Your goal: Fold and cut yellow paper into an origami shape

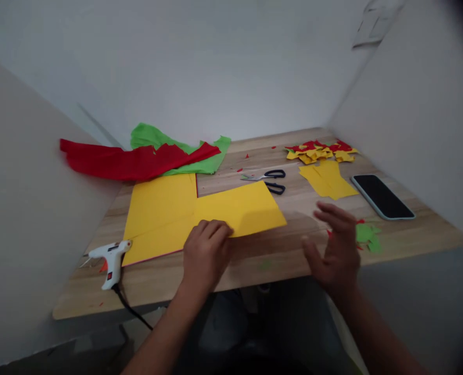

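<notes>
My left hand [209, 249] is closed on the near edge of a yellow sheet [241, 209], which looks like paper or thin felt. The sheet's right end is lifted off the table, and its left part lies over a larger yellow sheet [157, 216] with a thin dark red edge. My right hand [335, 247] hangs to the right of the sheet with its fingers apart and nothing in them. Scissors [273, 179] with dark handles lie open just behind the lifted sheet. Small green scraps [368, 237] show beside my right hand.
At the back left, a red piece [137, 164] overlaps a green one [211, 164]. A white glue gun [112, 260] with a black cord stands front left. Yellow and red cut pieces [317, 152], a larger yellow piece [329, 179] and a phone [382, 197] lie right. Walls enclose the table.
</notes>
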Available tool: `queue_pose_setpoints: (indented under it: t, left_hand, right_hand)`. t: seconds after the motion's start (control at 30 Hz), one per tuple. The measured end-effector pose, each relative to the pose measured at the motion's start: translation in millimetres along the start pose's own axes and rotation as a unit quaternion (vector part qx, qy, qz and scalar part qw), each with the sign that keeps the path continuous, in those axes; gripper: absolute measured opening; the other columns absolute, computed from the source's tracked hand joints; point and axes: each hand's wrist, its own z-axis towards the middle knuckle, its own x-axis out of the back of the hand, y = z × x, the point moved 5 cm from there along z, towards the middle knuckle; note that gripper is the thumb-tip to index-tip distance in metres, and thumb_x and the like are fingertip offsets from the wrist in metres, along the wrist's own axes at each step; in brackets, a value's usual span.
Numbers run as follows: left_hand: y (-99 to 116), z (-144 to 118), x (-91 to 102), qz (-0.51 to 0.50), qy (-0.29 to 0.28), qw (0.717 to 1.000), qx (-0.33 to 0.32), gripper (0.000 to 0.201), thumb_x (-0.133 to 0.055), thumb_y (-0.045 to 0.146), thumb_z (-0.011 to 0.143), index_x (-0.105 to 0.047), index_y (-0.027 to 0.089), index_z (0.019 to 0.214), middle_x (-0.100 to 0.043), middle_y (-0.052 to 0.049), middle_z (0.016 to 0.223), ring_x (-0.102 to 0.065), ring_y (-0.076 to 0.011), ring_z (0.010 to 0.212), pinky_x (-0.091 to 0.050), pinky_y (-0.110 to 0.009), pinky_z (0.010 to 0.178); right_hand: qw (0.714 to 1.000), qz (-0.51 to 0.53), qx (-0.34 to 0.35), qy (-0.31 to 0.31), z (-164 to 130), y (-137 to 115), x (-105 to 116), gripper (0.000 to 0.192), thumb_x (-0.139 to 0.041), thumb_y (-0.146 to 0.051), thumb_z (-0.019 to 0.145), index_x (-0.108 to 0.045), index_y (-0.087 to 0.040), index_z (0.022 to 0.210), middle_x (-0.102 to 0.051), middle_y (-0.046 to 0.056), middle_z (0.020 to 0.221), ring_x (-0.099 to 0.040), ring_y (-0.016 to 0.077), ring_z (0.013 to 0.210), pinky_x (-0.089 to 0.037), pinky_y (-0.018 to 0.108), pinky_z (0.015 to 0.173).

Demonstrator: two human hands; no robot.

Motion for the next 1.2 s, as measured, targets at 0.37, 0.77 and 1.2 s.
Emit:
queue_pose_setpoints:
  t: [0.37,0.77,1.2]
  left_hand:
    - [-9.1,-57.9,-36.2,-0.037,-0.185,0.982,-0.009,0.033,-0.058,0.032,0.093,-0.062,0.023,0.125,-0.054,-0.012,0.143,-0.048,-0.0304,0.132,-0.045,-0.055,0.106]
    - [5.9,-94.7,-30.6,-0.089,-0.167,0.976,-0.104,0.040,-0.062,0.011,0.087,-0.063,0.018,0.126,-0.060,-0.008,0.140,-0.044,-0.0274,0.140,-0.047,-0.051,0.108]
    - [2.4,-90.6,-37.6,-0.033,-0.142,0.989,-0.022,0.044,-0.063,0.015,0.085,-0.061,0.017,0.130,-0.061,-0.012,0.139,-0.043,-0.0325,0.140,-0.045,-0.056,0.108]
  right_hand:
    - [0.964,-0.047,0.000,-0.261,-50.4,15.9,-33.2,0.036,-0.048,-0.006,0.089,-0.061,-0.019,0.120,-0.064,0.011,0.129,-0.055,0.0246,0.124,-0.047,0.047,0.104]
    - [0.918,-0.118,0.049,-0.375,-62.1,16.5,-53.5,0.039,-0.051,-0.012,0.091,-0.060,-0.016,0.130,-0.060,0.007,0.141,-0.048,0.0255,0.134,-0.041,0.048,0.111]
    - [0.924,-0.111,0.059,-0.360,-61.3,16.4,-53.7,0.037,-0.058,-0.011,0.087,-0.063,-0.015,0.124,-0.066,0.009,0.133,-0.054,0.0271,0.128,-0.044,0.048,0.105]
